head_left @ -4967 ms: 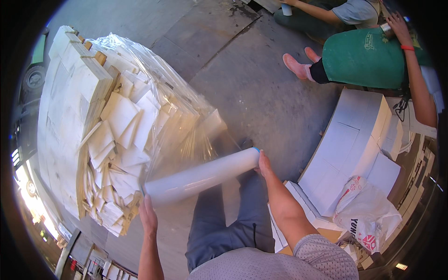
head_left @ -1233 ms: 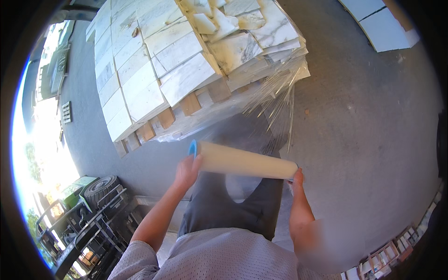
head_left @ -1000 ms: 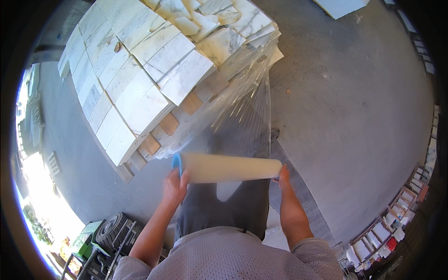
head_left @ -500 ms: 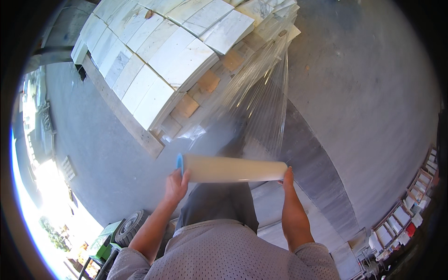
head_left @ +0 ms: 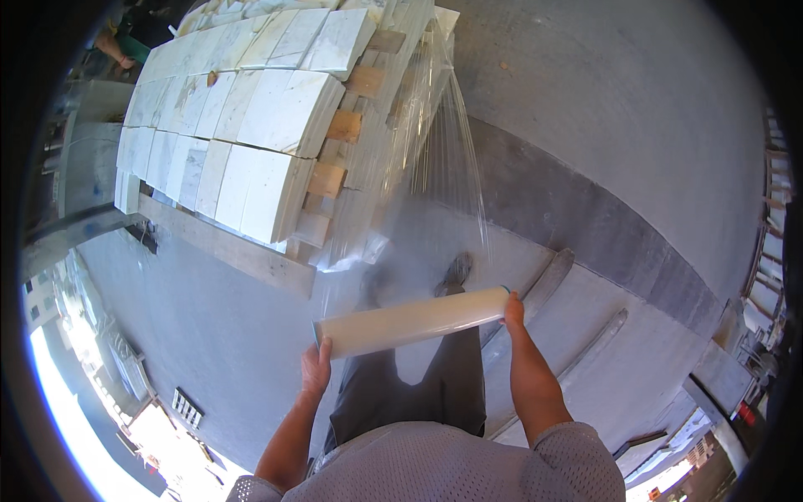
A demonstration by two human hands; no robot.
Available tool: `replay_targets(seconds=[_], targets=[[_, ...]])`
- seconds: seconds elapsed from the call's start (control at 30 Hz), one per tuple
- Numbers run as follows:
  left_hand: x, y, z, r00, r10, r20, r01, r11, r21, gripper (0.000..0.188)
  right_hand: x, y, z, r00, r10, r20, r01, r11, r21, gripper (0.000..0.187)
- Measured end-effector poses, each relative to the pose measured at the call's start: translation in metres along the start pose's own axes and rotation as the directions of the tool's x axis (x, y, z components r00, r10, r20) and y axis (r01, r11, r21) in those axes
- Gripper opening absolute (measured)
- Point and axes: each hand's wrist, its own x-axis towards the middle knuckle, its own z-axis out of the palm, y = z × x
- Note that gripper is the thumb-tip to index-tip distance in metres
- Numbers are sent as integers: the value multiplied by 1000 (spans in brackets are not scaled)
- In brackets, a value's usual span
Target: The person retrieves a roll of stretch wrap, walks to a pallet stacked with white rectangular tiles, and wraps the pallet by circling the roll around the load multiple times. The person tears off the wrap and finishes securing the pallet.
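Between my two hands a wide roll of clear stretch film (head_left: pixel 410 321) is held crosswise in front of my legs, its right end slightly higher. My left hand (head_left: pixel 316 366) grips its left end, thumb up along the rim. At the opposite end my right hand (head_left: pixel 513 309) is closed around the edge. A thin gathered sheet of film (head_left: pixel 452 125) stretches from the stack's right side down toward the roll. The stack is of white, grey-veined stone tiles (head_left: pixel 268 109) in rows, with wooden blocks (head_left: pixel 326 179) along its right side.
A long pale beam (head_left: pixel 226 251) runs under the stack's near edge. Two long bars (head_left: pixel 544 280) lie on the floor to my right. A co-worker's arm (head_left: pixel 113 46) shows beyond the stack at far left. A small white pallet (head_left: pixel 187 408) lies at lower left.
My view has turned, so the stack sits further left. The roll has tilted, its left end dropping lower. The green vehicle has left view, and a co-worker's arm now shows.
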Motion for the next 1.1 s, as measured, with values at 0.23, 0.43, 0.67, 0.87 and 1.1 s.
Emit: replay_targets(seconds=[0.23,0.43,0.67,0.87,1.1], targets=[[58,-93,-81,987,124,102,-134,985,104,56,-66,58,129,1000,-5,-28,7,997,82,65],[109,-149,-197,943,289,166,-325,907,269,50,-166,104,278,982,184,41,-188,927,325,73],[135,-176,-283,896,349,275,-429,839,333,47,-260,148,376,951,307,47,-299,863,407,74],[149,-208,-344,854,387,348,-508,766,394,45,-318,182,464,935,344,83,-330,760,561,75],[178,-246,-406,844,397,361,-525,749,404,48,-413,216,540,952,301,62,-252,651,716,70]])
